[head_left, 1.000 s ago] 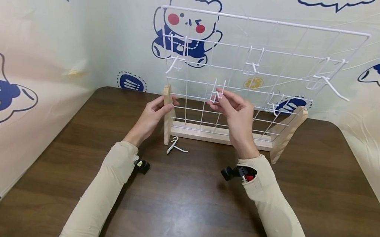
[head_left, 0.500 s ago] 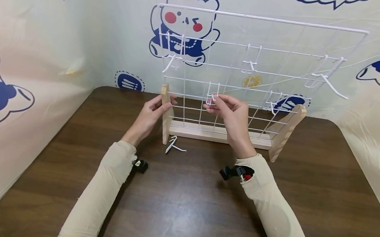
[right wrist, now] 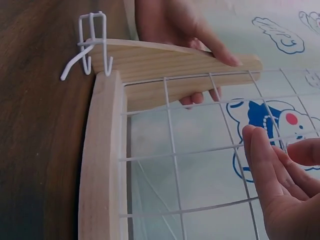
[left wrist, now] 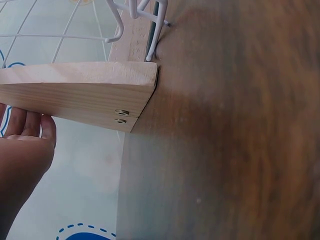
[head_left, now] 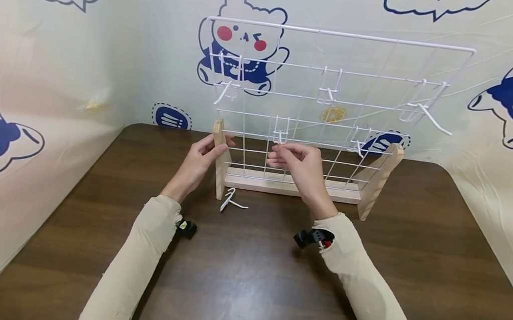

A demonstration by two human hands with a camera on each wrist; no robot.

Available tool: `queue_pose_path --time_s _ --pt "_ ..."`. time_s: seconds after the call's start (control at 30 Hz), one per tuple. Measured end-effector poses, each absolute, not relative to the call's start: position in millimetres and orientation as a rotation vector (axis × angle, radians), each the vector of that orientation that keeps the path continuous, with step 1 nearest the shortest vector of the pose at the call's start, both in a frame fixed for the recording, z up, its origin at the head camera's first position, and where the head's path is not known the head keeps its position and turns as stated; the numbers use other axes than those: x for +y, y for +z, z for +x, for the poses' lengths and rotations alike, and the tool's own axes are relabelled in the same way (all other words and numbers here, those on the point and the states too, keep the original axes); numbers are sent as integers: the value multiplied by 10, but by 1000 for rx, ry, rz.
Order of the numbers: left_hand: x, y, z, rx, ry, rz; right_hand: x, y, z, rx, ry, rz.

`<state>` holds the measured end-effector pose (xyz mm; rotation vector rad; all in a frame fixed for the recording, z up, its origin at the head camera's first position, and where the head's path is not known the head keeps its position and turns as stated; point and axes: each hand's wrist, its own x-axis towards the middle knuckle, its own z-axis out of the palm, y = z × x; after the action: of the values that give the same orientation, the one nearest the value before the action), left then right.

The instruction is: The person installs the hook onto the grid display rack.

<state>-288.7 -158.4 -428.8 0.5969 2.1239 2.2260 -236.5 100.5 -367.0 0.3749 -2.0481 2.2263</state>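
Note:
My left hand (head_left: 198, 163) grips the left wooden upright (head_left: 219, 157) of a white wire grid rack (head_left: 338, 34), thumb in front and fingers behind. At the grid's lower middle hangs a white double-wire hook (head_left: 280, 132). My right hand (head_left: 301, 171) is just below it, its thumb and index finger pinching the end of the prong; the contact is partly hidden. In the right wrist view, the remaining fingers (right wrist: 257, 155) extend beside the grid wires. Another white hook (head_left: 231, 201) lies on the table by the foot of the left upright, its prong pointing right.
Other hooks hang on the grid: upper left (head_left: 228, 85), upper middle (head_left: 330, 90), upper right (head_left: 423, 108) and lower right (head_left: 358, 143). A wooden base bar (head_left: 259, 184) joins the uprights. The brown table (head_left: 247, 280) meets a printed backdrop (head_left: 124, 59) behind the rack.
My right hand has moved down and slightly left. The hook it held between thumb and fingers now hangs against the grid, with the fingers lower on its prong. My left hand stays on the upright.

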Motion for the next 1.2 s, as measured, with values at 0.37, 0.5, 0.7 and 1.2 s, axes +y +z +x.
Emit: queue_pose_path --time_s 0.37,0.5,0.7,1.2 --pt "-1562 -4252 -2888 2123 2222 617 981 -3701 -2346 -2139 2230 403" --pt "-1571 -4258 -2893 2142 2211 612 954 -3712 -2333 -2242 2249 477" --pt "-1590 -4280 -2897 2153 2205 592 910 -3763 -2334 -2279 2320 584" --pt "-1586 -4289 -2900 2145 2223 609 836 -3847 -2320 -2342 2448 694"
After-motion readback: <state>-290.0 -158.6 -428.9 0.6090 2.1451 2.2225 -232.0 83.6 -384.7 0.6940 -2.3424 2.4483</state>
